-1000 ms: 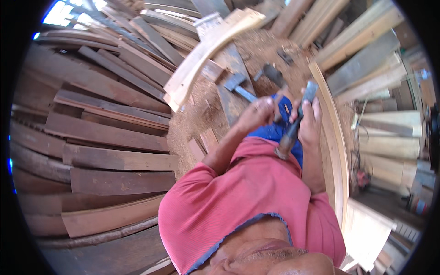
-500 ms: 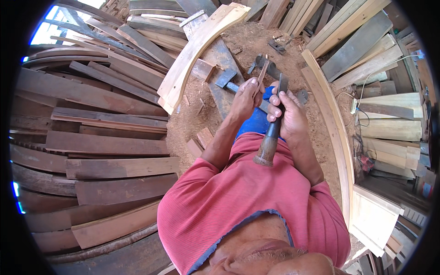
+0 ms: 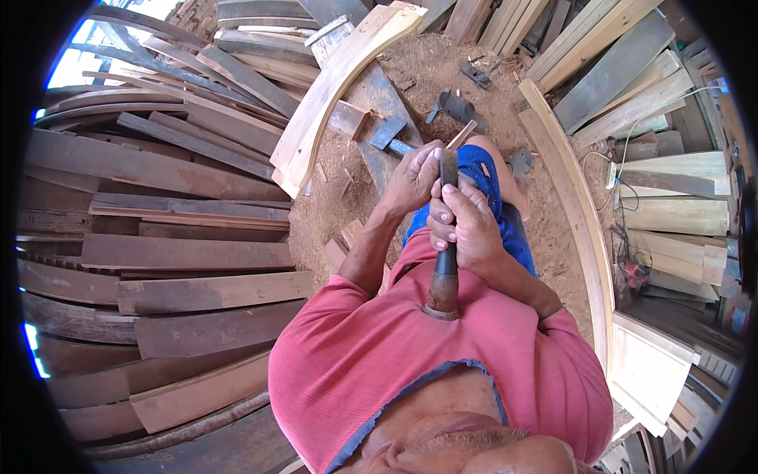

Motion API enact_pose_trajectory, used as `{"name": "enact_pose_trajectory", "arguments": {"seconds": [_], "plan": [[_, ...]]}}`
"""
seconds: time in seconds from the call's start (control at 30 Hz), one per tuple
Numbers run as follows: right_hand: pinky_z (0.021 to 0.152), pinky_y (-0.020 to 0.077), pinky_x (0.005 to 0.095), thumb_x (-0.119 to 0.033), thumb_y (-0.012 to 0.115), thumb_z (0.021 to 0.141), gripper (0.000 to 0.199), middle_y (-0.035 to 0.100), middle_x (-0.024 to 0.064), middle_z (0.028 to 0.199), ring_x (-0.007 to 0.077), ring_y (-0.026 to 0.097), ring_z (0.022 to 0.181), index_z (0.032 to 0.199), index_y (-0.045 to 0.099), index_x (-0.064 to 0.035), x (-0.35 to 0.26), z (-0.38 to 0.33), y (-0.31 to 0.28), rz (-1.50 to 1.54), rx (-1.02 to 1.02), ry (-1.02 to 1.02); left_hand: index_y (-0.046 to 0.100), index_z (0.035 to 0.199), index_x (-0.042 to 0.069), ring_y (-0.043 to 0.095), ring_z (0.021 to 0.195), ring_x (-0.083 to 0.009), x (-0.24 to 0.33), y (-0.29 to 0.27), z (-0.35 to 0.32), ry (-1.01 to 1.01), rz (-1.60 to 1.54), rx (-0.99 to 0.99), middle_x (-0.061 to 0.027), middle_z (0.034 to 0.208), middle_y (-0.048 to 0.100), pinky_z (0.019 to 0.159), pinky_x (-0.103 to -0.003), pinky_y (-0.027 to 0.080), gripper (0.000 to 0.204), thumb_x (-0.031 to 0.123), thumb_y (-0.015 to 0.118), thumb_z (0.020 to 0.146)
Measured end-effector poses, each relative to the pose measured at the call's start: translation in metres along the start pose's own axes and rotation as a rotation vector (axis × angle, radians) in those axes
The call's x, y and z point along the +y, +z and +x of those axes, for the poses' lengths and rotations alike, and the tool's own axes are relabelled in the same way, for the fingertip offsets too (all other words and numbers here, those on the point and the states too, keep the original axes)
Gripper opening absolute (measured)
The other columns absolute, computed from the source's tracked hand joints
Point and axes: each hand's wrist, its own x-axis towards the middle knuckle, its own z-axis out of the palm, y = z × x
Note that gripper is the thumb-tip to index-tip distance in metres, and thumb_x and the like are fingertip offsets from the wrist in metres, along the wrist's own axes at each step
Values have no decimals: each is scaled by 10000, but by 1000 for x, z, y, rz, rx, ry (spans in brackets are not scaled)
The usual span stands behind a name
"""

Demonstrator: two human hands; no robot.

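A chisel with a dark handle (image 3: 445, 272) and a flat metal blade (image 3: 448, 167) is in my right hand (image 3: 474, 227), its fingers wrapped round the upper handle. The handle's butt end rests against the front of my red shirt. My left hand (image 3: 414, 178) is closed on a thin wooden stick (image 3: 463, 134), which sticks out beyond the chisel blade. Both hands are close together, and the blade's tip lies beside the left fingers. Where blade and stick meet is partly hidden. A hammer (image 3: 388, 133) with a blue handle lies just past my left hand.
A narrow plank bench (image 3: 384, 178) runs ahead of me, with a wooden block (image 3: 347, 120) and a long curved board (image 3: 335, 87) on it. Stacked planks (image 3: 185, 253) fill the left side. A curved rail (image 3: 580, 209) stands at right. Sawdust covers the floor (image 3: 482, 71).
The chisel has come back and left, its butt now pressed against my shirt. My hands have drawn together, and the stick now slants down behind the blade. My right knee has swung outward.
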Motion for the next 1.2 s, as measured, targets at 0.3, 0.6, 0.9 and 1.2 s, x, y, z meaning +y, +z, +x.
{"name": "enact_pose_trajectory", "arguments": {"seconds": [0.3, 0.6, 0.9, 1.2], "plan": [[428, 398, 245, -260, 439, 1048, 166, 415, -26, 676, 55, 361, 458, 1034, 466, -96, -56, -41, -8, -100, 62, -327, 519, 765, 88, 412, 549, -80, -6, 7, -74, -517, -290, -107, 45, 628, 443, 495, -264, 344, 463, 432, 418, 1058], [472, 394, 236, -265, 456, 1047, 159, 413, -46, 699, 48, 368, 496, 1034, 517, -119, -15, 4, -11, 50, -33, 8, 541, 847, 58, 397, 619, -92, -6, 18, 2, -148, -297, 77, 19, 664, 429, 565, -279, 366, 402, 358, 397, 1073], [410, 368, 220, -289, 462, 1041, 196, 377, -38, 644, 41, 334, 432, 960, 436, -113, -40, -36, 8, -33, 50, -265, 588, 902, 37, 478, 636, -125, -10, -7, -48, 63, 22, -335, -19, 711, 503, 597, -316, 406, 427, 391, 408, 1058], [423, 364, 196, -256, 597, 990, 212, 451, -47, 671, 21, 373, 462, 1091, 521, -86, -59, -6, -46, -472, 264, -378, 552, 890, 61, 431, 639, -55, -31, 18, -42, -249, -378, -16, 43, 715, 470, 570, -229, 374, 236, 242, 520, 1038]]}}
